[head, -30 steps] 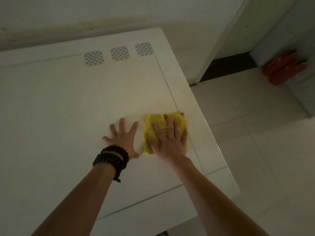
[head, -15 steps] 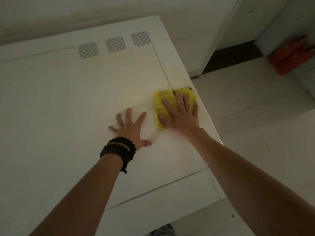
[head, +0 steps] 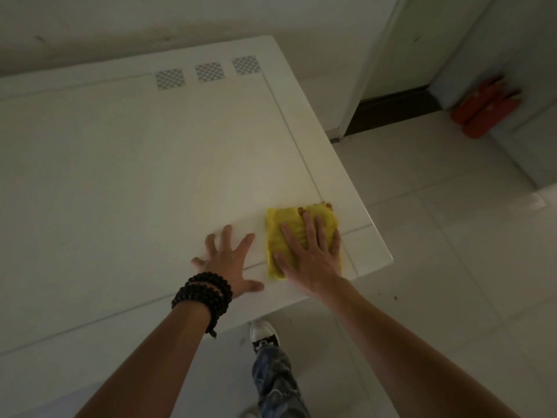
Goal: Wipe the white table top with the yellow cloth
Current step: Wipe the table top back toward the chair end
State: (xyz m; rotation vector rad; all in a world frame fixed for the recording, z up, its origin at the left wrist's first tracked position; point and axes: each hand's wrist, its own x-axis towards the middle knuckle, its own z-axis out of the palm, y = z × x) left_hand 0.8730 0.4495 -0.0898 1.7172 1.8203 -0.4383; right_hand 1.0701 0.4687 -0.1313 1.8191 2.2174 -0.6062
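A single head-worn view looks steeply down and forward onto the tabletop [head: 120, 176] from above its near edge, close enough that both forearms reach in from the bottom. The tabletop's right corner sits just right of centre; beyond that corner the tiled floor [head: 452, 267] and a doorway [head: 391, 110] show.

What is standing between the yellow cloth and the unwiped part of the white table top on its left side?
Only the left hand. It rests flat on the white table top just left of the yellow cloth, which the right hand presses down. Beyond it, nothing visible lies on the surface.
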